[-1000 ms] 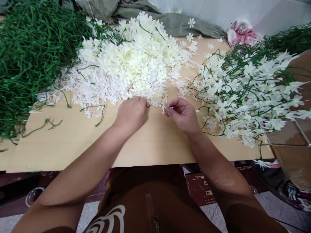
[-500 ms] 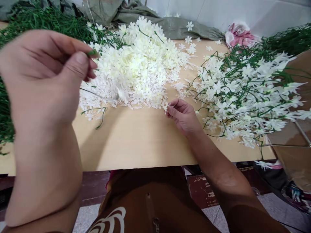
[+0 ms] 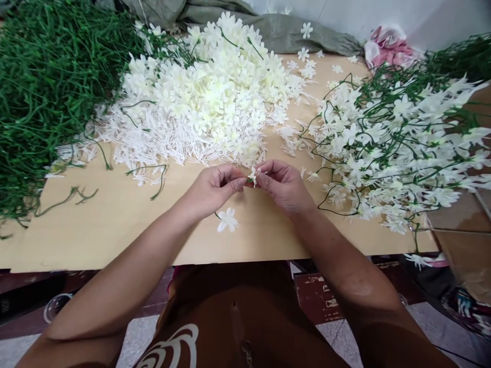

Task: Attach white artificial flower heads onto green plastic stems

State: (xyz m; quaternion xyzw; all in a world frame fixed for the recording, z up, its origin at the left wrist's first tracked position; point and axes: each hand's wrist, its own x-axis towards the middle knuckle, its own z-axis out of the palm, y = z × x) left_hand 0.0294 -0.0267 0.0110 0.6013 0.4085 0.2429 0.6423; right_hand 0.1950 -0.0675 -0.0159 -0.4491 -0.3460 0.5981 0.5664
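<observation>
My left hand (image 3: pixel 217 188) is closed in a pinch on a green plastic stem (image 3: pixel 250 180), whose tip shows at the fingertips. Below this hand hangs an open white artificial flower (image 3: pixel 227 220), with a short bit of green stem above it. My right hand (image 3: pixel 287 185) pinches a small white artificial flower (image 3: pixel 253 175) between thumb and forefinger. Both sets of fingertips nearly meet, and flower and stem tip are together there; whether they are joined I cannot tell. Behind the hands lies a heap of loose white flowers (image 3: pixel 215 97).
A large pile of green stems (image 3: pixel 57 87) covers the table's left side. On the right lie stems fitted with white flowers (image 3: pixel 387 143), beside a cardboard box (image 3: pixel 460 245). A grey-green cloth (image 3: pixel 276 36) and a pink-white cloth (image 3: pixel 387 46) lie along the wall.
My left hand has come down and right from close to the camera to meet my right hand, bringing the green stem to the small white flower. The right hand has hardly moved.
</observation>
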